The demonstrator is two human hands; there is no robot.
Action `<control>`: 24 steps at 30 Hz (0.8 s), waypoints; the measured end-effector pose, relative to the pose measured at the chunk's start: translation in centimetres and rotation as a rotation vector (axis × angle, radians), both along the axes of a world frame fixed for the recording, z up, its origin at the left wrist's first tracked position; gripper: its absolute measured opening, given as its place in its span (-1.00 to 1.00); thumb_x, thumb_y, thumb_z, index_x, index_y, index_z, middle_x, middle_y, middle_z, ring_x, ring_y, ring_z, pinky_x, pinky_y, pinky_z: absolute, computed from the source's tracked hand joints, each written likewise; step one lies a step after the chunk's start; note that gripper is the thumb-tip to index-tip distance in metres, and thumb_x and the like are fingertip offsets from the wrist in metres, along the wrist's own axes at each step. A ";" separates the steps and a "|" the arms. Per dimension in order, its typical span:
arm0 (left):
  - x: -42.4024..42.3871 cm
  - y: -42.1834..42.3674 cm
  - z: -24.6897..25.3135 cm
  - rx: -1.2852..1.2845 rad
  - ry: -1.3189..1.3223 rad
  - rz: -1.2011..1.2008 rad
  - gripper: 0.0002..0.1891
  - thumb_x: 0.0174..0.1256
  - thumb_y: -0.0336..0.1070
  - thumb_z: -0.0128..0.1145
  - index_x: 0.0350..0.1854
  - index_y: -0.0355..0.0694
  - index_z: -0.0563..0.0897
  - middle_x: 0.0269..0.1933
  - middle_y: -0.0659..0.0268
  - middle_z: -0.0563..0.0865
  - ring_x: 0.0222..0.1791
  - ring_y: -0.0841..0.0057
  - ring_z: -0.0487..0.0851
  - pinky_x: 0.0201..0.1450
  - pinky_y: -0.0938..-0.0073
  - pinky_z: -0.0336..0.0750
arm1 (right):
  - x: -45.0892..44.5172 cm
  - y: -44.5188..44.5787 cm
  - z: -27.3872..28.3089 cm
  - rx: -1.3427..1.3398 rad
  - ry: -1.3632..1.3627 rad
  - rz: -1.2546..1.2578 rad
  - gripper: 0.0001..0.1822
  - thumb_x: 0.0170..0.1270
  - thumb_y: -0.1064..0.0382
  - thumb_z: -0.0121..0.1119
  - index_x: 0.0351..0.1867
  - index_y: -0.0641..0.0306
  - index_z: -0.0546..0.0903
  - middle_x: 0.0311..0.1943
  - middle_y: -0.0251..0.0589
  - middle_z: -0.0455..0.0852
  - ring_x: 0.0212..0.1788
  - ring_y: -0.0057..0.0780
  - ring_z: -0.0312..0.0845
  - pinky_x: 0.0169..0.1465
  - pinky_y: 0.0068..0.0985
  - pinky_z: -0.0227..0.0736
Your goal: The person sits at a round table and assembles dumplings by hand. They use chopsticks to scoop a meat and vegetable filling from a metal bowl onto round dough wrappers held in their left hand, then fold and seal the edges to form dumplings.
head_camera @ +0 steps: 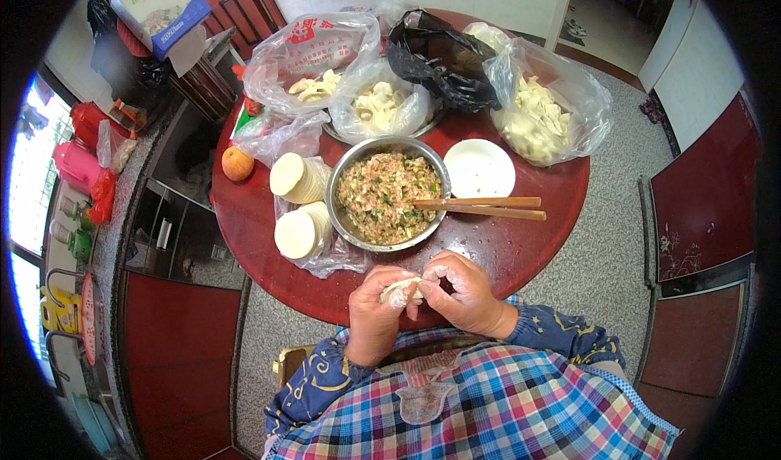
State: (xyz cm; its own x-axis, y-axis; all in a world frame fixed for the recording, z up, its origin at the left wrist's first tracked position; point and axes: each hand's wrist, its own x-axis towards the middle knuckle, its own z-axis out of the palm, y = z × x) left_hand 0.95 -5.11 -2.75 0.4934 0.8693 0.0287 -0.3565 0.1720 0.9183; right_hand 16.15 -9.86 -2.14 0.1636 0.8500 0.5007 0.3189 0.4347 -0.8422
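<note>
My left hand (379, 313) and my right hand (460, 292), both floury, pinch a folded dumpling (399, 288) between their fingers at the table's near edge. Just beyond them stands a steel bowl (334, 219) of minced filling (390, 194) with green bits. A pair of wooden chopsticks (506, 203) rests in the filling, handles over the right rim. Two stacks of round dough wrappers, the far one (288, 175) and the near one (295, 235), lie on plastic left of the bowl. To its right is a white bowl (480, 168).
Across the round red table (549, 216) lie plastic bags of dumplings: left (314, 86), middle (376, 106) and right (538, 118). A black plastic bag (439, 63) sits between them. A peach-like fruit (237, 163) is near the left edge. A stone counter (131, 185) runs along the left.
</note>
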 end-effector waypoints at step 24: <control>-1.1 0.6 0.9 0.049 -0.032 -0.005 -0.84 0.27 -0.57 0.11 -0.12 -0.32 0.56 -0.08 0.04 0.66 -0.28 0.49 0.64 -0.32 0.57 0.57 | 1.1 0.6 1.7 0.103 -0.127 0.009 -0.82 0.12 0.35 0.32 -0.23 0.26 0.63 -0.33 -0.20 0.61 -0.27 -0.33 0.52 -0.17 -0.46 0.43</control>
State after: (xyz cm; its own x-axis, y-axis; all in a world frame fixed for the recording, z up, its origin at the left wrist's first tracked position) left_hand -0.15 -4.51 -1.90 0.4961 0.8639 0.0874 -0.3850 0.1287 0.9139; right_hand 17.21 -9.24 -0.39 0.0862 0.7941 0.6017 0.4156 0.5202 -0.7461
